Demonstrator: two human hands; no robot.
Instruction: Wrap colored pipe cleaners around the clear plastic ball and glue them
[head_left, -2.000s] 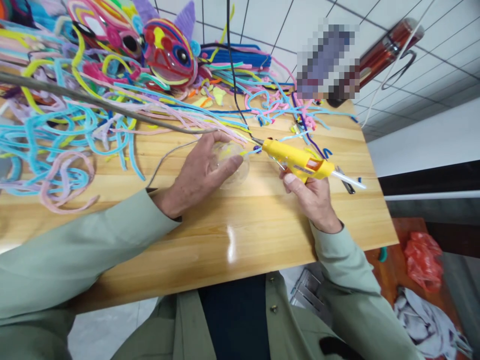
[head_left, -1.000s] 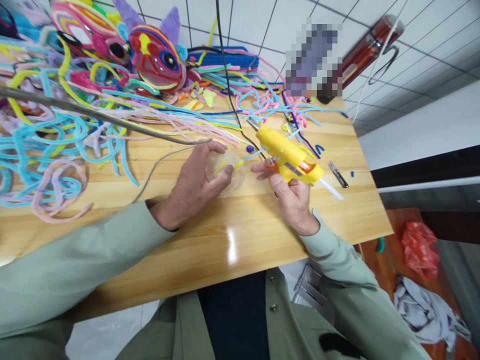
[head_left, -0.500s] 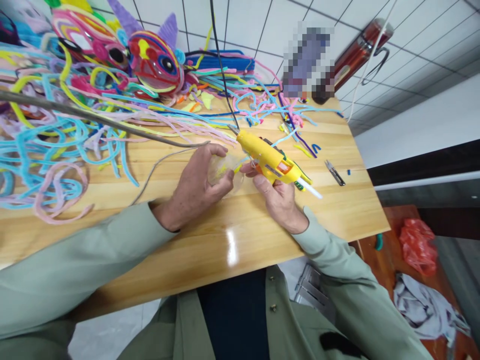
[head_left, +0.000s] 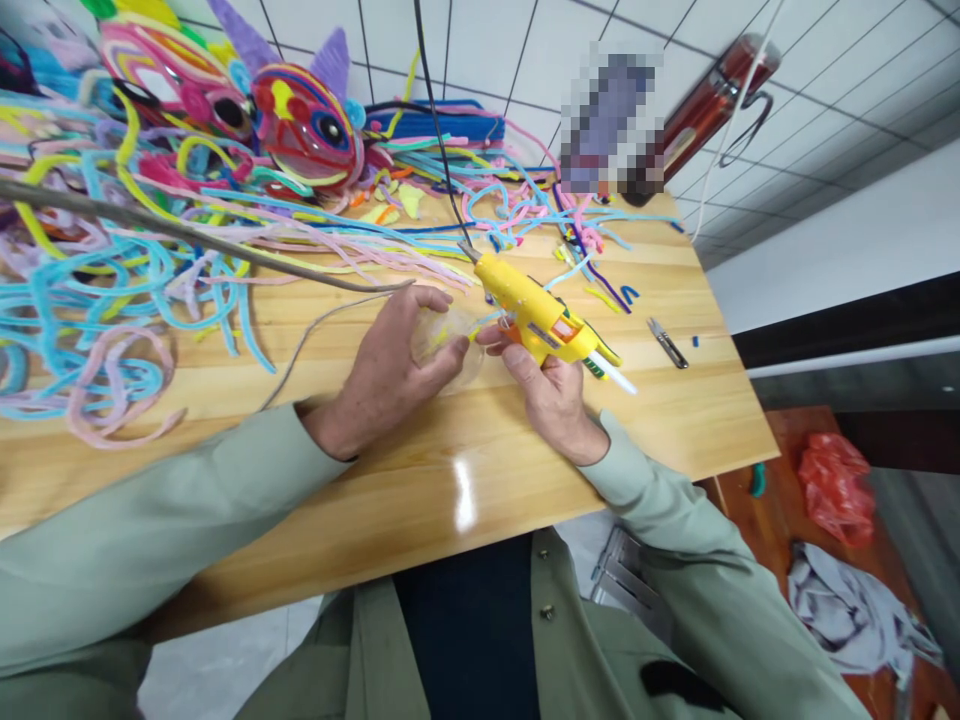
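My left hand (head_left: 397, 360) is curled around a clear plastic piece (head_left: 465, 368), rounded like a dome. A bit of yellow shows on it between thumb and fingers. Close by on the right, my right hand (head_left: 551, 395) grips a yellow hot glue gun (head_left: 525, 305), whose nozzle points up and to the left. A white glue stick (head_left: 619, 375) sticks out of its rear end. Some right fingertips reach toward the clear piece; whether they touch it I cannot tell. The gun hides part of the right fingers.
Coloured pipe cleaners (head_left: 97, 270) pile up on the left of the wooden table (head_left: 360, 520). Behind them stand decorated fish-like or animal-like heads (head_left: 307, 130). Small snips (head_left: 667, 343) lie at right, a red thermos (head_left: 712, 110) behind. A dark cord (head_left: 225, 245) crosses from the left.
Both hands stay almost in place. The glue gun looks barely shifted, and the whole view has moved very slightly.
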